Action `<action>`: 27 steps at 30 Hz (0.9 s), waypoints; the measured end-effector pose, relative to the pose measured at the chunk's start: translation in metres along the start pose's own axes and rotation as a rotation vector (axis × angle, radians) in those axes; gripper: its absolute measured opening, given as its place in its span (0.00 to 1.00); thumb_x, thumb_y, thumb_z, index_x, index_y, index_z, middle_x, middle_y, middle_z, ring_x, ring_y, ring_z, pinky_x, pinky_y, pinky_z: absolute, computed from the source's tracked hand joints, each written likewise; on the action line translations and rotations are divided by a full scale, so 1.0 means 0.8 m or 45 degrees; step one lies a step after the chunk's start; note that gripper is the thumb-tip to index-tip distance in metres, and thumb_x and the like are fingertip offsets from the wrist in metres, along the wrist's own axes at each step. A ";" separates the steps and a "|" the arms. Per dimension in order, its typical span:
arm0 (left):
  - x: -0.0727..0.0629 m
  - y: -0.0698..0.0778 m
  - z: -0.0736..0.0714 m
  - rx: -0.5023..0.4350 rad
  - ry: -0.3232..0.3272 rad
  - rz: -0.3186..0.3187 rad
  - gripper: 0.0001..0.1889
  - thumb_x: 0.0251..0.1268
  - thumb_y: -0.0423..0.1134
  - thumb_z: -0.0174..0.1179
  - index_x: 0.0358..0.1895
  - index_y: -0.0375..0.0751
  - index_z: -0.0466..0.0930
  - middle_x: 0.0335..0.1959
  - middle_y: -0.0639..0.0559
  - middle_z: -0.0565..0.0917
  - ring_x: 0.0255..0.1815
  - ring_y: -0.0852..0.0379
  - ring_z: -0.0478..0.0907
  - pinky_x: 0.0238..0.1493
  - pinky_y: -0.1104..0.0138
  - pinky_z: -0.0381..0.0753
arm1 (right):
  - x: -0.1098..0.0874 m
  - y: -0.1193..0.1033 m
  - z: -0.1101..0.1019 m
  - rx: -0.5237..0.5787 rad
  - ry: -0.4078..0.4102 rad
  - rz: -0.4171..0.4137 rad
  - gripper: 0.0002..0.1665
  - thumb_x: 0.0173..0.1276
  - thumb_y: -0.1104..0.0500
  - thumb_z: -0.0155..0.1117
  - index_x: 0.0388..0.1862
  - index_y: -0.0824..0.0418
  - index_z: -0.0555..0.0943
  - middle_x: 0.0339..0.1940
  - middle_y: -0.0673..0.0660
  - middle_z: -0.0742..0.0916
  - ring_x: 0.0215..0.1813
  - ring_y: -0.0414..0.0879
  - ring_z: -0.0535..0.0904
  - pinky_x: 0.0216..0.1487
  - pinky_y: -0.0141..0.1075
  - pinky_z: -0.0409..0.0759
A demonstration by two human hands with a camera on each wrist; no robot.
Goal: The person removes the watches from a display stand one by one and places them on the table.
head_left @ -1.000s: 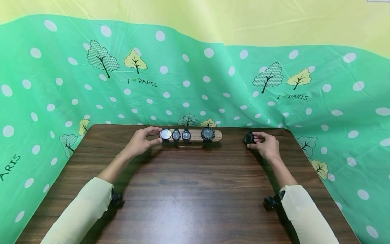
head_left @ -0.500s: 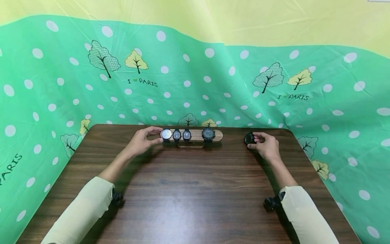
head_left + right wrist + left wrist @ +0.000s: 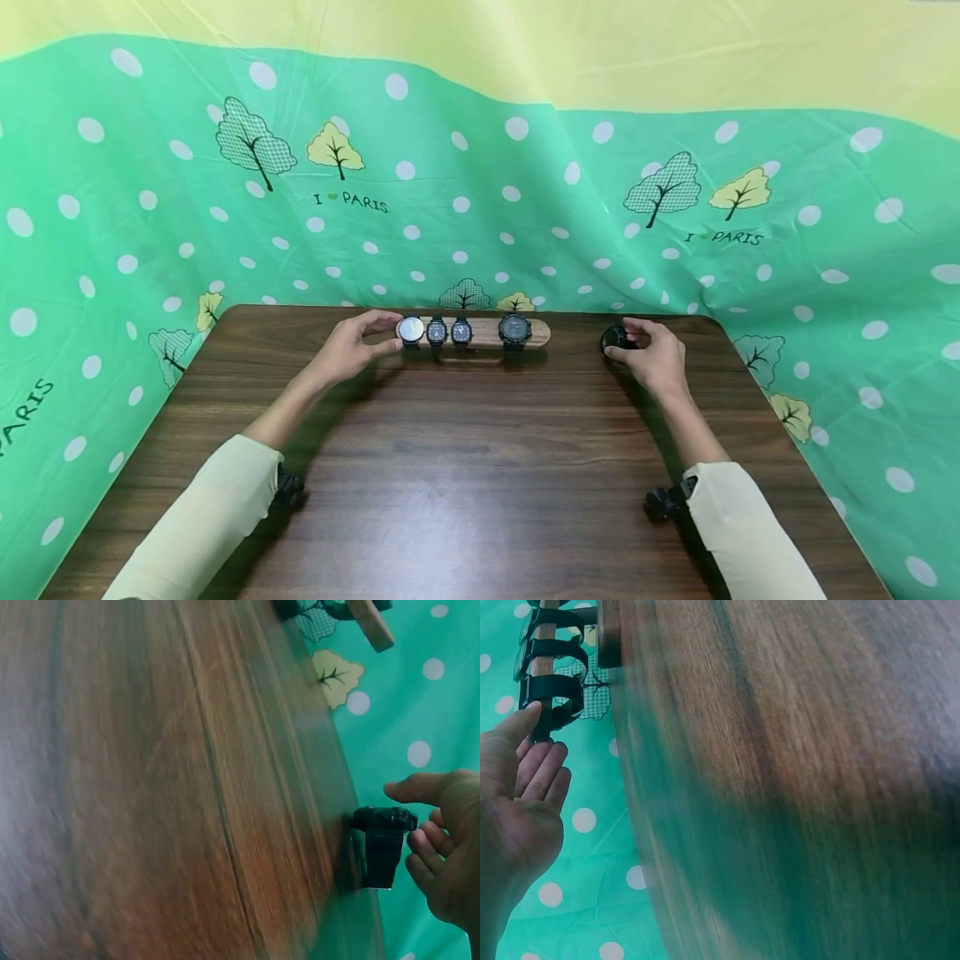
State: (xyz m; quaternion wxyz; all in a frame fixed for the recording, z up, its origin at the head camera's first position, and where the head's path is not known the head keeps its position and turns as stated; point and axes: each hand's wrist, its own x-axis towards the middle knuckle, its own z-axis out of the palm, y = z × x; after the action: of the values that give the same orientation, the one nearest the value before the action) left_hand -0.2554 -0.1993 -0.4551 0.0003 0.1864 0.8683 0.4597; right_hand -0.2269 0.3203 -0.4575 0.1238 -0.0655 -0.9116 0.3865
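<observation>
In the head view, my left hand (image 3: pixel 351 348) grips the left end of a wooden watch stand (image 3: pixel 486 332), thumb in front and fingers behind. The stand bears several dark-strapped watches: a pale-dialled watch (image 3: pixel 411 330) beside my fingertips, two smaller square-faced ones, and a large black watch (image 3: pixel 514 329) farther right. In the left wrist view, the thumb meets the bar's end beside the looped strap (image 3: pixel 559 688). My right hand (image 3: pixel 657 354) is around a separate black watch (image 3: pixel 613 339) on the table. In the right wrist view, its thumb is parted from this watch (image 3: pixel 384 832), fingertips right at its side.
The dark wooden table (image 3: pixel 450 450) has its back edge close behind the stand. A green and yellow printed curtain (image 3: pixel 480 167) hangs behind and along both sides. A black wrist camera (image 3: pixel 288 487) sits below each sleeve.
My right hand's fingers have shifted slightly up and back on the black watch, and its thumb has moved a little. The left hand and the stand stay in place.
</observation>
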 end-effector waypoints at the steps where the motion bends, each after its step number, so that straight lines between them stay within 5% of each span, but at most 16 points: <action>1: 0.000 0.000 0.000 -0.002 -0.002 -0.001 0.24 0.78 0.39 0.74 0.72 0.36 0.84 0.69 0.34 0.89 0.73 0.32 0.85 0.78 0.37 0.80 | -0.001 -0.001 0.001 0.003 0.006 -0.007 0.38 0.69 0.62 0.84 0.76 0.68 0.82 0.67 0.72 0.87 0.68 0.68 0.86 0.74 0.62 0.83; 9: -0.001 0.003 -0.002 -0.013 -0.006 -0.005 0.24 0.78 0.39 0.75 0.71 0.36 0.85 0.68 0.35 0.89 0.74 0.32 0.84 0.78 0.37 0.80 | -0.008 -0.007 0.003 0.031 0.091 -0.021 0.34 0.71 0.61 0.83 0.74 0.66 0.84 0.66 0.69 0.88 0.66 0.64 0.87 0.74 0.56 0.85; 21: -0.001 0.002 0.001 -0.016 -0.002 0.013 0.24 0.77 0.38 0.76 0.70 0.36 0.85 0.67 0.35 0.90 0.73 0.33 0.85 0.78 0.37 0.80 | -0.018 -0.028 0.017 0.133 0.138 -0.081 0.29 0.69 0.61 0.85 0.68 0.62 0.89 0.63 0.64 0.90 0.61 0.58 0.89 0.59 0.22 0.79; 25: -0.001 0.001 0.001 -0.018 -0.003 0.011 0.23 0.77 0.38 0.75 0.70 0.37 0.85 0.67 0.35 0.90 0.73 0.33 0.85 0.78 0.37 0.80 | -0.019 -0.034 0.026 0.141 0.098 -0.124 0.29 0.68 0.60 0.86 0.67 0.62 0.90 0.61 0.64 0.92 0.60 0.59 0.89 0.56 0.19 0.78; 27: -0.001 0.001 0.001 -0.021 -0.003 0.008 0.23 0.77 0.38 0.75 0.71 0.37 0.85 0.68 0.35 0.90 0.73 0.32 0.85 0.78 0.37 0.80 | -0.021 -0.038 0.031 0.147 0.065 -0.145 0.29 0.69 0.61 0.86 0.68 0.63 0.89 0.61 0.66 0.92 0.60 0.60 0.90 0.60 0.27 0.85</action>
State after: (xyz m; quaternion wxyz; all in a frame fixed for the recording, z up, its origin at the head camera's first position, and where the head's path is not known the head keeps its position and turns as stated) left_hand -0.2540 -0.1986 -0.4549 0.0013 0.1898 0.8638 0.4668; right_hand -0.2184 0.2787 -0.4548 0.1721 -0.0162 -0.8866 0.4289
